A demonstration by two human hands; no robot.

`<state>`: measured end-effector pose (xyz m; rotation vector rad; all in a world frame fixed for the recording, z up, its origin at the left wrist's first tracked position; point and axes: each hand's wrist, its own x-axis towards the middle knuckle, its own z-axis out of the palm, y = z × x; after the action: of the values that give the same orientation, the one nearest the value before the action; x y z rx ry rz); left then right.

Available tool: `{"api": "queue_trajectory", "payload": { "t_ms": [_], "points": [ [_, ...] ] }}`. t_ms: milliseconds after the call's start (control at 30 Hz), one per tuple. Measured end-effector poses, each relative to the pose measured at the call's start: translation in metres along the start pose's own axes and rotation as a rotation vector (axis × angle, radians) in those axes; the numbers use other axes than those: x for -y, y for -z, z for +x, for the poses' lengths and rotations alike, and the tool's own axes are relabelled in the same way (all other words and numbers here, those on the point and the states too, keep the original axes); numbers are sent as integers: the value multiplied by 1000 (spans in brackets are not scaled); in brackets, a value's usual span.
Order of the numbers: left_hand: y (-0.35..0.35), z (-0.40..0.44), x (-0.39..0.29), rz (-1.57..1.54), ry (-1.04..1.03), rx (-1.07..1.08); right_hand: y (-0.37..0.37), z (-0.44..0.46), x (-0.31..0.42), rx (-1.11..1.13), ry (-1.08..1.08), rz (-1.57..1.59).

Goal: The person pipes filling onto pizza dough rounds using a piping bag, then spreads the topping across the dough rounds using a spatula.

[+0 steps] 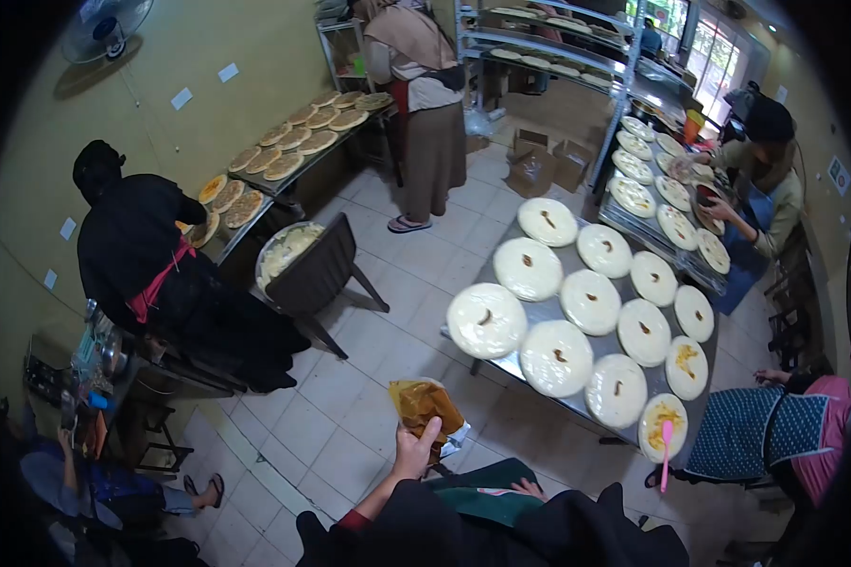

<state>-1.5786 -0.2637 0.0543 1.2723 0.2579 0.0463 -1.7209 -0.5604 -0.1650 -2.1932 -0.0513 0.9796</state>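
Nearest the lens, bottom centre of the frame: a right hand (529, 489) low at the edge of a green apron (487, 493), fingers loosely apart, apparently empty. Slightly left and higher, lower middle of the frame: a left hand (412, 455) with fingers (431, 431) closed round a crumpled brown bag (424, 402), thumb across its front, whitish wrapping at its lower right. Likely light, limp and soft, with a slick skin apt to slip or split under a hard squeeze; best held, by the look of it, low down at the gathered part, with even, gentle pressure. Contents hard to make out.

Beyond, right of centre: a metal worktop (543, 310) laden with glossy pale dough rounds (487, 319), most with a dark dab in the middle; near its lower right corner, one spread with yellow under a pink spatula (668, 435). Farther off, left of centre, a basin (293, 250) of pale stuff behind a chair back (314, 269). Deeper, upper left, browned flat rounds (284, 166) in rows; top right of centre, a shelved rack (624, 94).
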Motion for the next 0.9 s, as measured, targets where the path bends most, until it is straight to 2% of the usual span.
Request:
{"api": "queue_trajectory", "payload": {
  "t_ms": [100,167,233,300,333,433,467,533,600,667,700,733,800,833,900],
  "points": [
    [33,46,-15,-15,-33,19,-40,53,-51,-16,-84,-44],
    [45,83,-20,-20,-26,4,-16,38,-8,55,-154,15],
    [54,121,-28,-23,-21,11,49,35,87,103,-225,73],
    [60,151,-37,-40,-1,28,96,66,188,165,-400,-407],
    [66,160,-36,-32,16,18,101,92,201,25,-186,-423],
    [82,204,-54,77,-12,-6,135,189,279,-35,155,-176],
    [88,215,-64,98,-14,10,140,212,310,-146,298,-8],
    [98,241,-79,95,-13,-39,142,260,347,-88,410,-23],
    [108,269,-89,38,31,-34,144,293,370,260,273,-72],
    [121,300,-96,67,54,17,118,328,341,510,398,45],
    [132,317,-97,185,92,60,88,357,305,677,513,133],
    [139,333,-95,194,95,81,86,352,318,659,514,148],
    [134,378,-95,131,10,99,113,352,343,524,196,236],
    [134,395,-101,227,92,125,120,355,340,506,314,274],
    [127,421,-107,252,129,180,123,361,346,427,306,272]
  ]
}}
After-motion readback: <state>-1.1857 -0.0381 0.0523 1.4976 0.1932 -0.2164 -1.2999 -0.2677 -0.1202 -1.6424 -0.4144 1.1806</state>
